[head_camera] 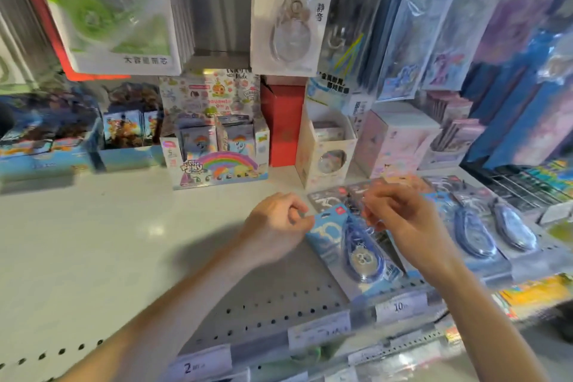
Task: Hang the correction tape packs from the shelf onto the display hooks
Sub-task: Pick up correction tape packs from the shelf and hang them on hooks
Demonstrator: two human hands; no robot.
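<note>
Left hand: fingers curled, thumb and forefinger pinching the upper left corner of a blue correction tape pack; right hand: fingers bent and gathered over the pack's upper right edge, whether gripping it or merely touching it could not be told; the pack lay between the two hands on the white shelf, its long axis running from the fingertips toward the shelf's front edge, slanting to the right, hang-hole end nearest the fingers, printed face and blister up; beyond the right fingers, to their right, further packs lay flat side by side on the shelf, similarly slanted; above and beyond both hands a white 40m pack hung on display
</note>
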